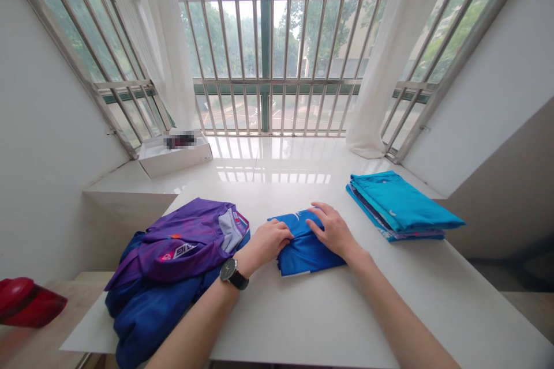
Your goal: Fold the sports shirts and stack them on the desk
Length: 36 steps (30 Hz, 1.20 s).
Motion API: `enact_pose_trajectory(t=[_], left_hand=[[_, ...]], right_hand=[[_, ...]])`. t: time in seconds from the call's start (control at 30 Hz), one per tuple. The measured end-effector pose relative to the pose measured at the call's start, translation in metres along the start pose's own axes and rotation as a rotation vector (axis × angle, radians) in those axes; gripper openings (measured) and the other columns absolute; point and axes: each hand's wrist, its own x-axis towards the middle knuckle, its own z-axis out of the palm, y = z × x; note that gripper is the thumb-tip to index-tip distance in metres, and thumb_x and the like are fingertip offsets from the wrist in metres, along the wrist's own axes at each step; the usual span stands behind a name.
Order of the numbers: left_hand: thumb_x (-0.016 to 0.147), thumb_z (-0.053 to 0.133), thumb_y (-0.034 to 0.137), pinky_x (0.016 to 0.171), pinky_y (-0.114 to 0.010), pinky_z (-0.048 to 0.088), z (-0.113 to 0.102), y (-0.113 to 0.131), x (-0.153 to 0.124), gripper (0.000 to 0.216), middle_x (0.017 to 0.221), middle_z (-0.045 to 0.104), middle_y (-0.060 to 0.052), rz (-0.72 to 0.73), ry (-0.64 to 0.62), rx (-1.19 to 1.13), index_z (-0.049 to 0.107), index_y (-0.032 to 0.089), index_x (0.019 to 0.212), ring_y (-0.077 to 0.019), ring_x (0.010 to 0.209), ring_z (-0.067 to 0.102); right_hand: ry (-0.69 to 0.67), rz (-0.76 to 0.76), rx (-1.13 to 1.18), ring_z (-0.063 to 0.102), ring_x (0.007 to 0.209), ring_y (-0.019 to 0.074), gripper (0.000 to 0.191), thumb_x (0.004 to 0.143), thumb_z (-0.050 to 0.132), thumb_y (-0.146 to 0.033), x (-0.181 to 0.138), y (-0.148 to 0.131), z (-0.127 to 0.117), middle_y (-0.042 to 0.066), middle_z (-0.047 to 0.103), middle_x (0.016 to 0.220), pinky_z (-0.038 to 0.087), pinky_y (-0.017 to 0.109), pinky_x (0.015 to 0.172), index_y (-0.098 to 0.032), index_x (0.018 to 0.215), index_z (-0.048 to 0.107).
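your left hand (268, 240) lay on the left edge of the blue shirt (308, 256), fingers curled under at the knuckles. whether they pinched cloth or only pressed on it, i cannot tell. your right hand (333, 232) lay released and flat on the top of the same shirt, fingers spread and pointing left, close to the left hand's knuckles. you wore a black watch (234, 274) on your left wrist.

the blue shirt was folded into a small packet and lay on the white surface (346, 311), about the middle of it, right in front of you.

to its left, a purple shirt (186, 239) lay crumpled on top of a dark blue garment (147, 311), which hung over the near left edge of the surface. the pile was just beside your left forearm. to the right, well apart from your right hand, sat a neat stack of folded teal shirts (400, 204).

beyond the surface, a white box (175, 155) stood on the glossy sill (281, 155) under the barred window, with white curtains (177, 69) on either side. a red thing (23, 300) showed low at the left edge, too cut off to tell.
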Motion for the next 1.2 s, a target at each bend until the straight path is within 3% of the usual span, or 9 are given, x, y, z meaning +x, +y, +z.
enact_pose_trajectory(t=[0.07,0.17,0.3,0.43,0.6,0.77,0.9,1.07,1.2], left_hand=[[0.095,0.057,0.018,0.089,-0.030,0.049,0.000,-0.001,0.000,0.019,0.100,0.071,-0.003,0.012,0.000,0.003,0.073,0.024,0.102,-0.0190,0.096,0.062],[0.094,0.059,0.020,0.088,-0.029,0.049,-0.007,-0.006,-0.002,0.016,0.100,0.071,-0.003,-0.002,-0.013,-0.020,0.074,0.023,0.096,-0.0185,0.096,0.063],[0.087,0.067,0.023,0.085,-0.026,0.049,-0.026,-0.019,-0.008,0.009,0.100,0.072,-0.002,-0.096,-0.050,-0.080,0.075,0.022,0.084,-0.0190,0.094,0.065],[0.086,0.064,0.022,0.076,-0.025,0.048,-0.041,-0.026,-0.013,0.012,0.096,0.073,-0.002,-0.210,-0.066,-0.054,0.075,0.022,0.083,-0.0192,0.087,0.066],[0.092,0.055,0.026,0.072,-0.026,0.045,-0.042,-0.020,-0.013,0.018,0.095,0.073,-0.003,-0.326,0.043,-0.039,0.073,0.023,0.091,-0.0187,0.084,0.066],[0.089,0.057,0.038,0.058,-0.025,0.037,-0.038,-0.015,-0.013,0.025,0.078,0.072,-0.004,-0.369,-0.095,-0.059,0.070,0.021,0.076,-0.0189,0.070,0.064],[0.092,0.049,0.050,0.054,-0.026,0.032,-0.035,-0.013,-0.013,0.039,0.075,0.071,-0.005,-0.403,-0.097,-0.060,0.068,0.020,0.075,-0.0189,0.066,0.062],[0.082,0.064,0.047,0.055,-0.025,0.034,-0.031,-0.014,-0.014,0.027,0.079,0.072,-0.003,-0.407,-0.142,-0.080,0.068,0.022,0.075,-0.0208,0.073,0.065],[0.081,0.065,0.041,0.059,-0.026,0.038,-0.029,-0.015,-0.015,0.018,0.082,0.073,-0.003,-0.407,-0.108,-0.085,0.067,0.023,0.081,-0.0215,0.076,0.066]], right_hand=[[-0.135,-0.044,-0.012,0.037,0.141,0.0263,0.053,0.097,0.041,-0.047,-0.001,-0.004,0.009,0.012,0.044,0.152,0.029,0.042,0.117,-0.017,0.139,0.053],[-0.316,0.050,-0.061,0.025,0.148,0.0276,0.070,0.098,0.034,-0.058,-0.003,-0.005,0.016,0.015,0.029,0.160,0.021,0.044,0.121,-0.011,0.150,0.037],[-0.400,0.140,-0.101,0.018,0.150,0.0266,0.081,0.096,0.022,-0.066,-0.003,-0.007,0.015,0.014,0.021,0.163,0.016,0.042,0.122,-0.010,0.155,0.027],[-0.410,0.181,-0.128,0.017,0.150,0.0257,0.085,0.095,0.017,-0.069,-0.002,-0.009,0.016,0.013,0.019,0.163,0.014,0.040,0.122,-0.009,0.155,0.025],[-0.384,0.247,-0.158,0.018,0.150,0.0260,0.084,0.096,0.020,-0.066,-0.003,-0.010,0.021,0.015,0.021,0.162,0.013,0.040,0.122,-0.007,0.155,0.025],[-0.377,0.258,-0.149,0.018,0.150,0.0262,0.083,0.096,0.022,-0.065,-0.004,-0.009,0.022,0.015,0.022,0.162,0.013,0.040,0.122,-0.007,0.155,0.025],[-0.370,0.257,-0.150,0.019,0.150,0.0268,0.083,0.096,0.022,-0.065,-0.003,-0.009,0.021,0.015,0.023,0.162,0.014,0.040,0.122,-0.007,0.154,0.027],[-0.375,0.259,-0.153,0.021,0.149,0.0267,0.082,0.096,0.023,-0.065,-0.003,-0.010,0.021,0.015,0.025,0.161,0.015,0.040,0.122,-0.007,0.154,0.027],[-0.377,0.259,-0.153,0.020,0.149,0.0271,0.082,0.096,0.024,-0.065,-0.003,-0.010,0.021,0.015,0.025,0.161,0.015,0.041,0.122,-0.007,0.154,0.027]])
